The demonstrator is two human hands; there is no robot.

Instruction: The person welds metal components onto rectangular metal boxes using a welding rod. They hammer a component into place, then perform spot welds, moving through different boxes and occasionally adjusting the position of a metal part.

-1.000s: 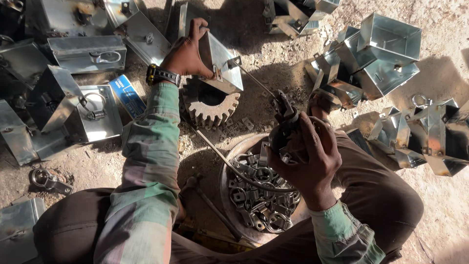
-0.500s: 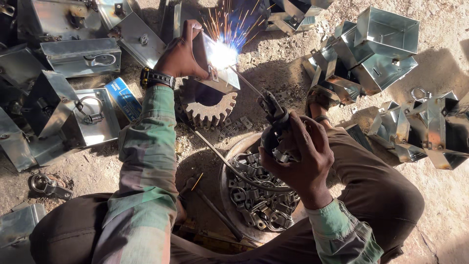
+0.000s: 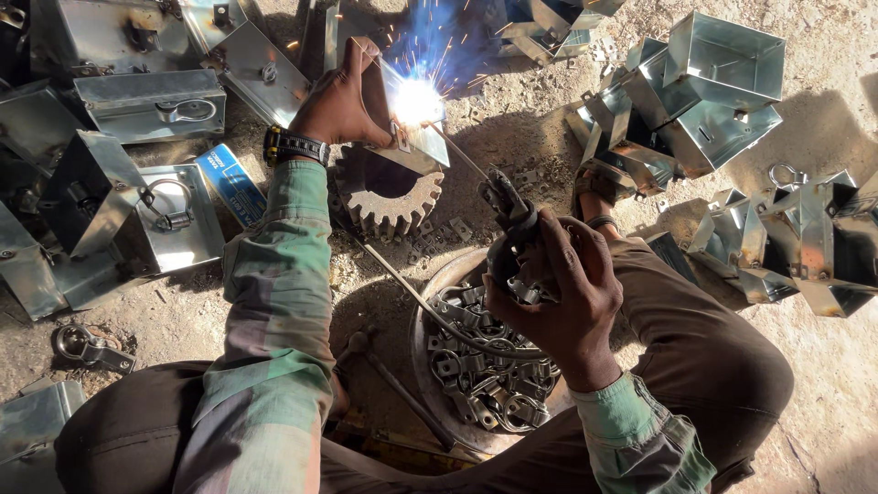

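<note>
My left hand (image 3: 343, 101) grips a folded sheet-metal box piece (image 3: 416, 128) and steadies it on top of a large rusty gear (image 3: 389, 197). My right hand (image 3: 553, 293) is closed around a welding electrode holder (image 3: 508, 215). Its thin rod (image 3: 457, 151) reaches up and left to the box piece. A bright white arc with blue smoke and sparks (image 3: 416, 96) burns where the rod tip meets the metal. A black watch sits on my left wrist.
A round pan (image 3: 430, 361) of small metal latches and rings lies between my knees. Finished metal boxes (image 3: 151, 110) are piled at the left and more boxes (image 3: 722, 91) at the right. A hammer (image 3: 398, 389) lies by the pan on the dirt floor.
A second ago no arc burned. The rod then touched the box piece and the arc lit. My right hand has shifted slightly up and right; my left hand stays on the piece.
</note>
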